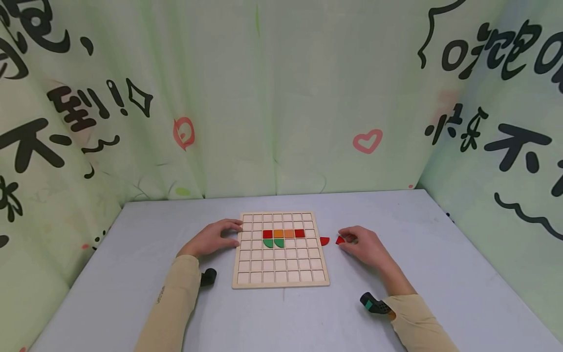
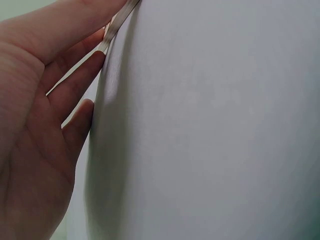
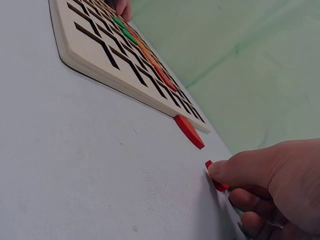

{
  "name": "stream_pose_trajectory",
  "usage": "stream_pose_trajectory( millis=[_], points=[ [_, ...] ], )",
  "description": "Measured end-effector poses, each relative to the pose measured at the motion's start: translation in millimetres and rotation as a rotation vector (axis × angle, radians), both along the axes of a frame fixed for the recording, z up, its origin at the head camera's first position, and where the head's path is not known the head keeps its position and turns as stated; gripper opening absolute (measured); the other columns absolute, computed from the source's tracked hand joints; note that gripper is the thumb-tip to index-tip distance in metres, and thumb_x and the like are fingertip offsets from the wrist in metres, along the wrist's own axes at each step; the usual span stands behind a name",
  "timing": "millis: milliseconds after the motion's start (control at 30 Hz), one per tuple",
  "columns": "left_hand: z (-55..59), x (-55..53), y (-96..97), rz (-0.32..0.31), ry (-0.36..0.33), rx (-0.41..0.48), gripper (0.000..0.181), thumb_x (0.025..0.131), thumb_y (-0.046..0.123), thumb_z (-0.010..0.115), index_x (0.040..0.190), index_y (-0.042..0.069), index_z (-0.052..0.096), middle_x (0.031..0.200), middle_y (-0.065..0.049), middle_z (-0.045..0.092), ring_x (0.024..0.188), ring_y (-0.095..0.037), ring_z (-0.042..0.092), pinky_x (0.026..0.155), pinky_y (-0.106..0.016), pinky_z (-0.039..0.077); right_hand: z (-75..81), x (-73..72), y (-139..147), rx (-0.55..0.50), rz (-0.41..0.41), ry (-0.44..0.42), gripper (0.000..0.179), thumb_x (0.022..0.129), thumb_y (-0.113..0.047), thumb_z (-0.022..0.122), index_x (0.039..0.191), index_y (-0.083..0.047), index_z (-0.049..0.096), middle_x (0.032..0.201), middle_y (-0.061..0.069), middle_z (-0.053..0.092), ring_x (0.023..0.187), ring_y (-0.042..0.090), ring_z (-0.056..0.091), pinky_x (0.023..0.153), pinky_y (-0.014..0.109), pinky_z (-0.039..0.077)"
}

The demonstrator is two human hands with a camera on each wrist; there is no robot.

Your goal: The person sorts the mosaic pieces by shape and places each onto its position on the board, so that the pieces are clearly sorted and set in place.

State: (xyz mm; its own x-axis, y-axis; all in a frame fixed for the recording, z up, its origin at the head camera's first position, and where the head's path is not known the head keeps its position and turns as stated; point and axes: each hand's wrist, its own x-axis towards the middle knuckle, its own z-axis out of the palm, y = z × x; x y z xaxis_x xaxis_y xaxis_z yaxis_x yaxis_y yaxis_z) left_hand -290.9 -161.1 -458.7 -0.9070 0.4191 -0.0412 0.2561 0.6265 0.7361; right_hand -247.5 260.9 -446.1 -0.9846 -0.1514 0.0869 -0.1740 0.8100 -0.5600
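Note:
A pale wooden grid board (image 1: 281, 277) lies on the table. My left hand (image 1: 215, 238) touches its left edge with thumb and fingertips; in the left wrist view the fingers (image 2: 75, 85) are loosely extended along the edge. My right hand (image 1: 362, 247) pinches a small red piece (image 3: 218, 181) between thumb and fingers, to the right of the board. Between that hand and the board, a red quarter-circle piece (image 1: 324, 241) lies against the right edge. One grid row holds red squares (image 1: 268, 234) at both ends and orange squares (image 1: 283, 233) between them; below sit two green quarter-circles (image 1: 273, 243).
White cloth covers the table (image 1: 281, 322). Pale green curtains (image 1: 281, 98) with black writing and red hearts hang behind and at both sides. A black device sits at each wrist, one near the left sleeve (image 1: 208, 277), one near the right sleeve (image 1: 374, 304).

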Motion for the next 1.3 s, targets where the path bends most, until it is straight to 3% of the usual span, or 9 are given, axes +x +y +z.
stream_pose_trajectory(
  millis=[367, 533, 700, 900, 1100, 1300],
  points=[
    [1.6, -0.3, 0.2, 0.005, 0.002, -0.005, 0.037, 0.086, 0.024, 0.077, 0.12, 0.014, 0.066, 0.145, 0.001, 0.049, 0.141, -0.028, 0.034, 0.115, -0.048, 0.029, -3.1, -0.1, -1.4, 0.029, 0.043, 0.044, 0.03, 0.087, -0.004, 0.071, 0.117, -0.002, 0.068, 0.109, 0.013, 0.065, 0.089, 0.023, 0.058, 0.081, 0.041, 0.052],
    [1.1, -0.7, 0.9, 0.009, -0.001, -0.009, 0.037, 0.086, 0.024, 0.077, 0.12, 0.014, 0.066, 0.145, 0.001, 0.049, 0.142, -0.027, 0.033, 0.115, -0.048, 0.029, -3.5, 0.6, -2.2, 0.018, 0.052, 0.069, 0.031, 0.087, 0.0, 0.07, 0.118, -0.001, 0.067, 0.111, 0.013, 0.065, 0.093, 0.026, 0.06, 0.085, 0.045, 0.053],
    [1.4, -0.9, 0.7, 0.008, 0.001, -0.01, 0.038, 0.085, 0.024, 0.077, 0.12, 0.013, 0.066, 0.145, 0.0, 0.049, 0.141, -0.028, 0.034, 0.115, -0.048, 0.029, -4.1, 0.1, -2.5, 0.024, 0.035, 0.088, 0.032, 0.087, 0.002, 0.068, 0.119, 0.0, 0.066, 0.111, 0.015, 0.062, 0.094, 0.027, 0.059, 0.084, 0.045, 0.053],
    [1.8, -0.8, 0.4, -0.001, 0.009, -0.009, 0.037, 0.086, 0.023, 0.076, 0.119, 0.013, 0.066, 0.145, 0.0, 0.05, 0.141, -0.028, 0.034, 0.115, -0.048, 0.029, -5.4, -1.6, -2.7, 0.026, -0.006, 0.067, 0.031, 0.088, 0.001, 0.067, 0.119, 0.0, 0.066, 0.105, 0.014, 0.061, 0.086, 0.023, 0.054, 0.076, 0.037, 0.052],
    [1.8, -0.1, 0.8, 0.005, 0.001, -0.007, 0.037, 0.085, 0.023, 0.077, 0.119, 0.013, 0.066, 0.145, -0.001, 0.05, 0.141, -0.028, 0.034, 0.115, -0.048, 0.029, -7.3, -1.8, -3.5, -0.008, 0.021, 0.029, 0.035, 0.088, -0.005, 0.068, 0.123, 0.001, 0.063, 0.104, 0.012, 0.063, 0.087, 0.022, 0.058, 0.08, 0.039, 0.054],
    [1.3, 0.4, 0.7, -0.003, 0.009, -0.014, 0.037, 0.086, 0.023, 0.076, 0.12, 0.012, 0.066, 0.145, -0.001, 0.05, 0.141, -0.029, 0.034, 0.115, -0.048, 0.029, -7.3, 0.6, -1.5, -0.018, 0.017, 0.058, 0.034, 0.089, -0.002, 0.067, 0.123, 0.0, 0.064, 0.111, 0.015, 0.064, 0.091, 0.024, 0.059, 0.084, 0.044, 0.054]
  ],
)
